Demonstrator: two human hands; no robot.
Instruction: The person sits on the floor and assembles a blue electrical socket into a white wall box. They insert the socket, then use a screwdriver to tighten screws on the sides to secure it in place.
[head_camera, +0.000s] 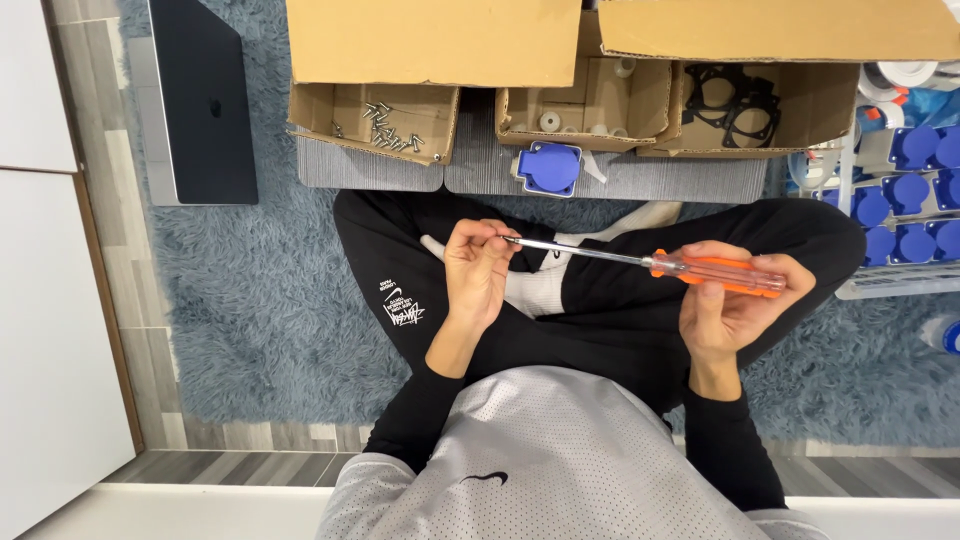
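Note:
My right hand (735, 300) grips the clear orange handle of a screwdriver (715, 273), held level above my crossed legs. Its steel shaft (580, 251) points left, and the tip reaches the fingertips of my left hand (478, 270). Those fingers are pinched together at the tip; whether a small part sits between them I cannot tell. A blue round socket part (549, 166) lies on the grey mat (370, 172) just beyond my knees.
Three open cardboard boxes stand ahead: one with screws (392, 127), one with small white parts (590, 110), one with black gaskets (735, 100). A rack of blue socket parts (910, 190) is at the right. A dark laptop (205, 100) lies on the shaggy blue rug (260, 290).

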